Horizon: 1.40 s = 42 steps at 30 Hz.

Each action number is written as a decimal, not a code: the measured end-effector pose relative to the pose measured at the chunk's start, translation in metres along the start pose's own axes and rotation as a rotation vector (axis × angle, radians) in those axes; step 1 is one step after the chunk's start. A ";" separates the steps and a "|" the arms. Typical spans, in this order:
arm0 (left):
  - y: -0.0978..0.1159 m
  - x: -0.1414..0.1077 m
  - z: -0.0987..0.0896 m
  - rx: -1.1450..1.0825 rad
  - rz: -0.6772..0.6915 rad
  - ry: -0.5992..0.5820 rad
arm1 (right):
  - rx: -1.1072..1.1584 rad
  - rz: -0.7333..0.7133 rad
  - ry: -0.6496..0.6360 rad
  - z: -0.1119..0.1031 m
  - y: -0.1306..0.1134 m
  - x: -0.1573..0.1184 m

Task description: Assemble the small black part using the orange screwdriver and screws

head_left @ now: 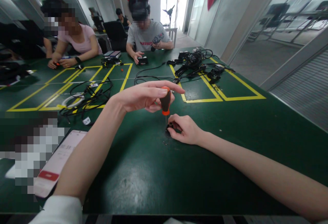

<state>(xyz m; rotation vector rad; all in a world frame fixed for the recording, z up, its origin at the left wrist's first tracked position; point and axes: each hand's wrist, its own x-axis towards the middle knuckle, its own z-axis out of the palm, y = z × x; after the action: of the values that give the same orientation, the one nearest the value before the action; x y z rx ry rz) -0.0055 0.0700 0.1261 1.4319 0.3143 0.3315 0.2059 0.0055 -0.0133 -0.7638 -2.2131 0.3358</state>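
My left hand (143,95) is closed around the handle of an orange-and-black screwdriver (166,105), with the index finger stretched out past the top. The screwdriver stands upright, its thin shaft reaching down to a small black part (168,131) on the green table (143,169). Thumb and fingers of my right hand (187,129) pinch that part from the right side. What kind of part it is cannot be made out, since the fingers cover much of it. A few tiny bits, perhaps screws (165,143), lie just in front of it.
At the left lies a phone (60,160) with a lit screen. Black cables (89,95) lie beyond it, and a bigger cable heap (196,61) sits at the back right. Yellow tape (243,98) marks the tabletop. Across the table, one person holds a power drill (158,38); another sits further left.
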 end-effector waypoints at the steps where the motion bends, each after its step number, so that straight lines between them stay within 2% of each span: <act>1: 0.000 0.000 0.000 0.012 0.000 0.007 | -0.001 -0.006 0.004 0.000 0.000 0.000; 9: -0.003 0.002 -0.010 0.010 -0.032 -0.085 | 0.004 -0.047 0.033 -0.001 -0.002 0.001; 19: 0.000 0.000 -0.002 0.060 -0.014 0.001 | 0.003 -0.010 -0.002 0.000 0.000 0.000; 29: 0.001 -0.002 -0.008 -0.032 -0.077 -0.094 | -0.003 -0.037 0.033 0.000 -0.001 0.001; 35: 0.001 -0.002 -0.002 0.073 -0.012 0.008 | 0.008 0.005 -0.006 0.000 0.001 0.000; 42: 0.005 -0.005 -0.002 0.067 -0.108 -0.094 | 0.002 0.011 -0.007 0.000 0.001 -0.001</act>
<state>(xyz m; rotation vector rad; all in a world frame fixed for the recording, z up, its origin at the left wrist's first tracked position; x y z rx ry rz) -0.0106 0.0701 0.1312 1.4849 0.3268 0.1663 0.2070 0.0056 -0.0143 -0.7754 -2.2152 0.3460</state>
